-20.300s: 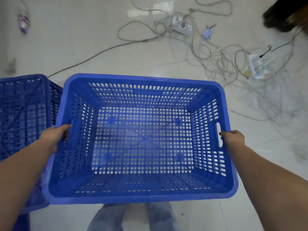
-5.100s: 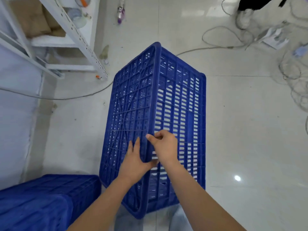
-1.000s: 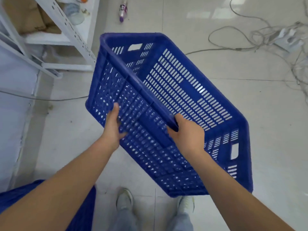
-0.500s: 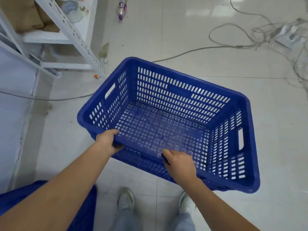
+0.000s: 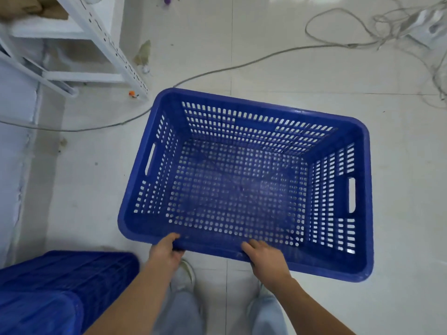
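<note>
Nearest the camera, both hands grip the near long rim of the blue crate [image 5: 364,189]. The left hand [image 5: 167,250] is curled round the rim close to the crate's near left corner, fingers tucked under the lip. The right hand [image 5: 264,258] clamps the same rim nearer its middle, thumb on the inside. The crate sits mouth up and empty, just ahead of the person's shoes [image 5: 186,274]; whether its base touches the floor [image 5: 411,238] cannot be told.

It is moulded plastic, perforated all over, so it is probably light for its bulk and stiff enough not to sag. The smooth rim could slip, and holding one edge alone lets the far side dip. The surer grip is likely the two handle slots, one in the crate's left end wall [image 5: 150,158] and one in its right [image 5: 352,194].

Left of the crate and nearer lies a stack of like crates [image 5: 60,286]. Beyond its far left corner stands a white shelf frame [image 5: 113,47], and a grey cable [image 5: 242,66] runs past its far rim.
</note>
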Demonstrator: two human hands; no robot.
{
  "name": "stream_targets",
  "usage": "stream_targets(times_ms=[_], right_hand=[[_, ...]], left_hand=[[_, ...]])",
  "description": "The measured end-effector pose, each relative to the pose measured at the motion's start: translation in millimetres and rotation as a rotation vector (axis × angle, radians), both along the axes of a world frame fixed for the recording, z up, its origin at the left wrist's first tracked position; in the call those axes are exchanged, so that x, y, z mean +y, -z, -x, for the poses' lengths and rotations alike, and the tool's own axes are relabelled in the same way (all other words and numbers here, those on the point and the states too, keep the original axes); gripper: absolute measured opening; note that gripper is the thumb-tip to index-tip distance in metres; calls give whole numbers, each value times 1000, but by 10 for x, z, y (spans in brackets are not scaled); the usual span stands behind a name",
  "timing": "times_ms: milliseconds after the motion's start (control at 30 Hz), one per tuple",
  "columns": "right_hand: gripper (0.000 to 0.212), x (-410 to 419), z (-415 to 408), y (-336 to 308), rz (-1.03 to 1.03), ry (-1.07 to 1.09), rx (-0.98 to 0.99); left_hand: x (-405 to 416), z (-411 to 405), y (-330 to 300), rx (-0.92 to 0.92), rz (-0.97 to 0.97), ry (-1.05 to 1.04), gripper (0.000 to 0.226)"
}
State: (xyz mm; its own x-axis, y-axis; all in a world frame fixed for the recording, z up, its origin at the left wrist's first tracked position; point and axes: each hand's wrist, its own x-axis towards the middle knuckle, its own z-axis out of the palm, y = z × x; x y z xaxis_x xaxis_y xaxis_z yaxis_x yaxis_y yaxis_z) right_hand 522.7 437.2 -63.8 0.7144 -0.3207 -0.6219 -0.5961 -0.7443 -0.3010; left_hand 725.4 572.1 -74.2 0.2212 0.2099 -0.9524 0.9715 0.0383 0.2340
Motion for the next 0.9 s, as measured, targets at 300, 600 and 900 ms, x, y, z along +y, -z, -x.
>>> stream_targets(times_ms=[300,600,900], right_hand=[[44,180,264,110,-89,120,301],[47,-202,101,4,-568,540,375],[37,-1503,412,-339,-4,1139,-72]], left_hand=[[223,492,112,140,-119,13,39],[126,142,-158,44,-521,442,59],[88,-822,-11,-473,-455,1282,61]])
